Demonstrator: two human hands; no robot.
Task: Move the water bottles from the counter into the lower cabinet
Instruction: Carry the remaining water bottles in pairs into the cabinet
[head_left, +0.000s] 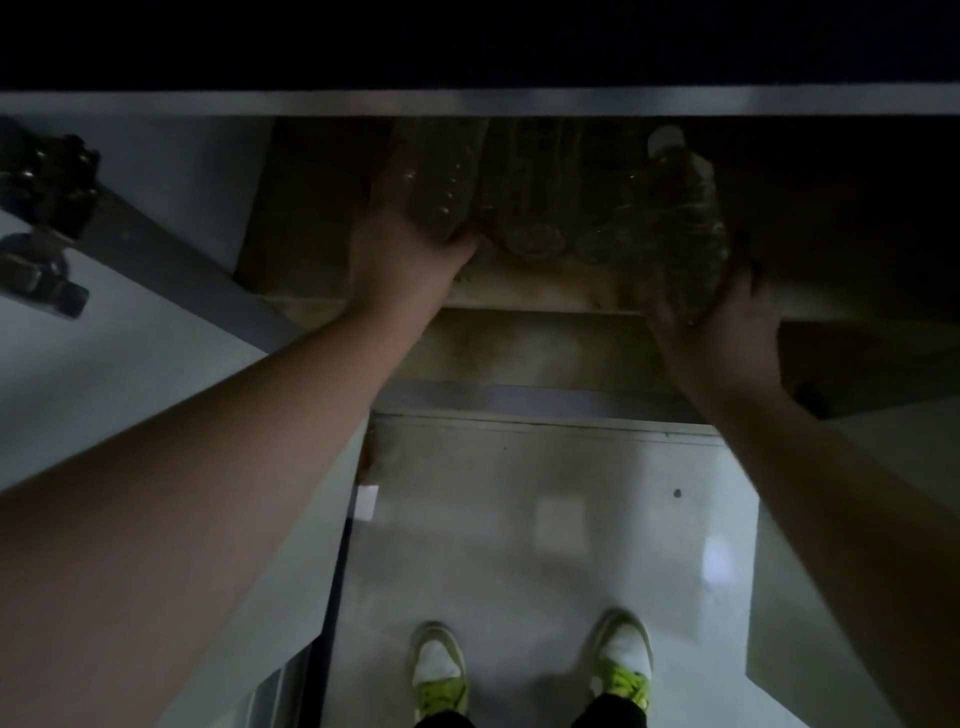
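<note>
Two bottles (441, 192) (680, 223), one per hand (410, 260) (727, 322)

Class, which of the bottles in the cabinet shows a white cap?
The rightmost bottle, held by the right hand; its white cap is visible, unlike the others.

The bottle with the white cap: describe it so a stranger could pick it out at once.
Look into the open lower cabinet beneath the counter edge, where clear plastic bottles lie in a row. At the right end, the right hand cups the bottle with the white cap. Only its cap shows, pointing inward.
</note>
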